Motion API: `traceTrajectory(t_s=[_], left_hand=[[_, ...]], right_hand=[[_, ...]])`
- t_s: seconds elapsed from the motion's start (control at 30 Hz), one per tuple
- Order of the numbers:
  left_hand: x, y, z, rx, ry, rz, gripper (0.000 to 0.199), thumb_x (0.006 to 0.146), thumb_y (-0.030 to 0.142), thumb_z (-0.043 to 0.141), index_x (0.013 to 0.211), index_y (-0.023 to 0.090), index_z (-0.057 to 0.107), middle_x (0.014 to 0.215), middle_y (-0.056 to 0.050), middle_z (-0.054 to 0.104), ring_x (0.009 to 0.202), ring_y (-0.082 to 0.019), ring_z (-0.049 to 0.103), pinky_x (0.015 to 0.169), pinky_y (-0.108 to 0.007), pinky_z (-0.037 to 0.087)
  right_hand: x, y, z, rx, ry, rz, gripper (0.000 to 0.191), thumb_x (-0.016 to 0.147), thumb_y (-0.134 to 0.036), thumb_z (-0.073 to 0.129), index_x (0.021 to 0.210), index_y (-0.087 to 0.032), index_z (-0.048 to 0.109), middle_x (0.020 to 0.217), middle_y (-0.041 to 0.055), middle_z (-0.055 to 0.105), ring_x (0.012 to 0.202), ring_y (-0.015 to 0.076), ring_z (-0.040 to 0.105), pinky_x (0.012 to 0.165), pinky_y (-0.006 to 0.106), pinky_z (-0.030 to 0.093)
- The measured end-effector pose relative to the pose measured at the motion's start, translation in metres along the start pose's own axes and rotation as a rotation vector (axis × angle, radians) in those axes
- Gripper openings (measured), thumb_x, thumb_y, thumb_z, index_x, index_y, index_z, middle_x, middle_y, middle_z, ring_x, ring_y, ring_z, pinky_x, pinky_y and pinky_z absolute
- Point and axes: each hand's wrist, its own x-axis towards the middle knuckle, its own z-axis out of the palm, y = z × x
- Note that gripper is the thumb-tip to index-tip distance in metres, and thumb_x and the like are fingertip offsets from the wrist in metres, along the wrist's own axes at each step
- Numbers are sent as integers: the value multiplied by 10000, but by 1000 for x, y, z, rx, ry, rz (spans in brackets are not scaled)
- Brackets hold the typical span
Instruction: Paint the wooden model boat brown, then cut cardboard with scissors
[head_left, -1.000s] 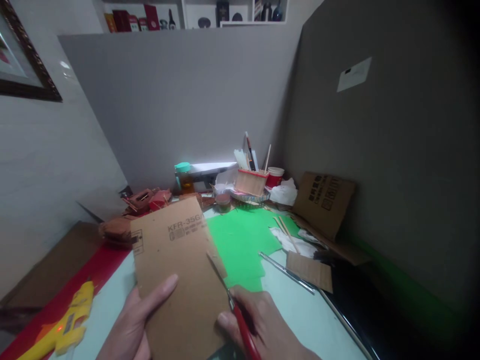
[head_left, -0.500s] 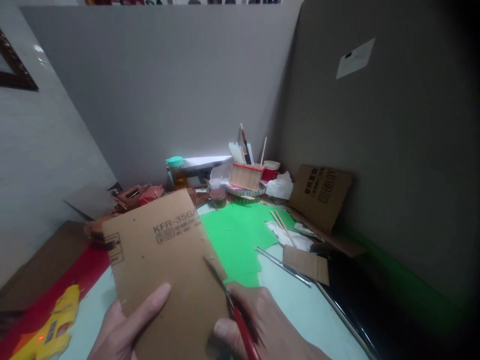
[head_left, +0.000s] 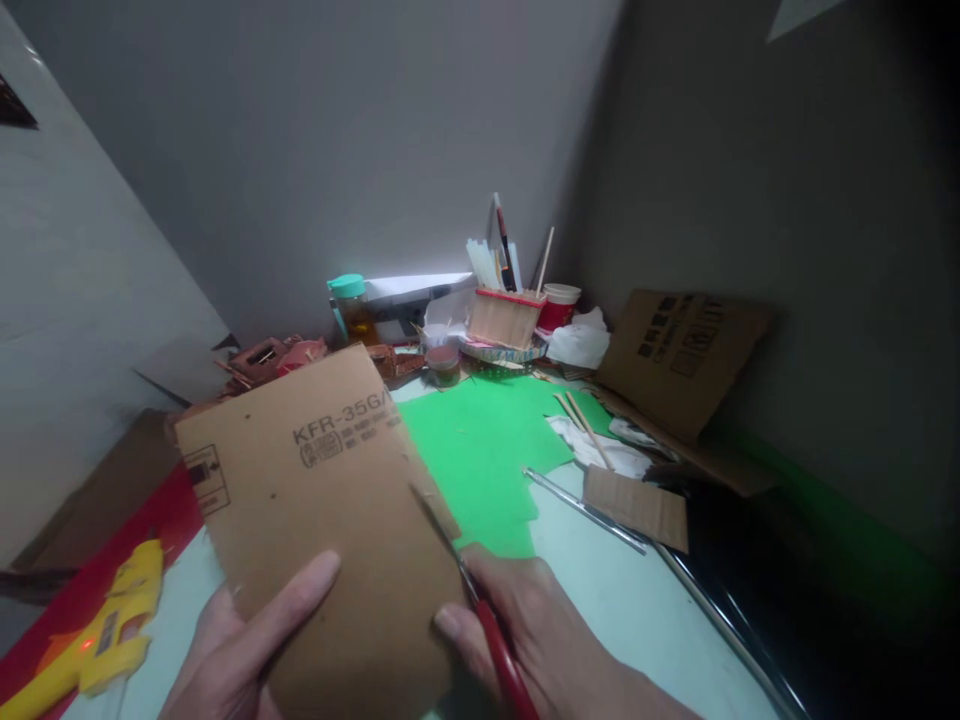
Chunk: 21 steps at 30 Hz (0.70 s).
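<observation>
A brown cardboard sheet (head_left: 330,500) with printed black lettering is held tilted up before me. My left hand (head_left: 251,635) grips its lower left, thumb lying on the face and the fingers hidden behind. Red-handled scissors (head_left: 501,650) are in my right hand (head_left: 536,620), at the sheet's right side. One narrow blade lies over the cardboard, pointing up and left; the other blade is out of sight. A thin strip (head_left: 429,480) of the cardboard runs along the right edge beyond the blade.
Green paper (head_left: 480,440) lies on the pale table. A yellow glue gun (head_left: 124,630) rests at left on something red. To the right are a metal rod (head_left: 585,510), a small cardboard piece (head_left: 636,503) and a folded carton (head_left: 682,360). Behind stands a wooden holder (head_left: 504,318) with sticks.
My view has tipped downward and shifted a little, so the background sits higher. Both hands keep their hold on the cardboard and the scissors, with the blade at nearly the same spot.
</observation>
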Motion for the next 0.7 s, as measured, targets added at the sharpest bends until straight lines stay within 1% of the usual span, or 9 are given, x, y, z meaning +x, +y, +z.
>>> traceTrajectory(t_s=[0.1,0.2,0.27,0.33,0.4,0.47,0.53,0.6,0.7], left_hand=[[0,2,1,36,23,13,1004,581,248,922,1462,371,457,1041,-25,807,907,-365,759,790,-431,654],[1,3,1,65,28,28,1018,586,235,921,1471,371,438,1028,-18,809,814,-320,773,747,-396,661],[2,3,0,53,15,27,1051,576,241,929,1491,321,417,1031,-56,807,824,-334,772,727,-390,662],[2,3,0,33,-7,10,1052,586,258,931,1498,272,407,1047,-97,801,884,-363,764,736,-398,660],[1,3,0,29,-34,-2,1035,609,263,922,1501,241,398,1075,-131,792,939,-394,750,744,-428,660],[0,3,0,20,-59,-17,1047,614,252,922,1509,233,381,1102,-148,783,954,-411,743,757,-455,659],[-2,2,1,-20,-89,-32,1099,586,258,940,1520,269,360,1126,-135,780,961,-415,739,790,-472,653],[-4,1,1,-64,-97,-58,1129,562,270,955,1516,346,357,1137,-90,784,976,-407,737,825,-480,646],[-8,-1,3,-96,-96,-81,1106,581,238,942,1503,424,359,1123,-37,791,993,-398,735,836,-490,645]], right_hand=[[3,4,5,5,45,-2,288,869,-488,395,712,-247,389,618,-17,431,538,134,361,517,283,284],[4,8,8,10,91,-62,285,882,-465,407,699,-248,376,598,-30,408,522,125,352,510,277,271],[3,9,8,10,93,-88,293,888,-465,418,701,-243,383,600,-34,408,525,119,352,508,271,266],[2,7,4,4,92,-90,306,883,-470,455,696,-235,395,598,-43,400,530,113,351,504,263,260],[0,1,-1,8,81,-57,309,866,-459,513,690,-224,416,587,-51,405,531,108,366,496,256,254],[-4,-6,-6,17,64,-13,290,850,-444,572,709,-212,468,587,-53,436,532,109,402,490,249,267],[-9,-12,-11,15,83,-4,265,846,-458,620,807,-201,566,641,-34,516,569,128,472,510,245,329],[-15,-16,-14,0,122,-21,327,849,-505,648,978,-205,642,748,0,602,654,164,551,568,258,411],[-20,-15,-15,-3,149,-46,427,862,-547,653,1147,-229,668,859,37,677,748,209,622,639,291,485]])
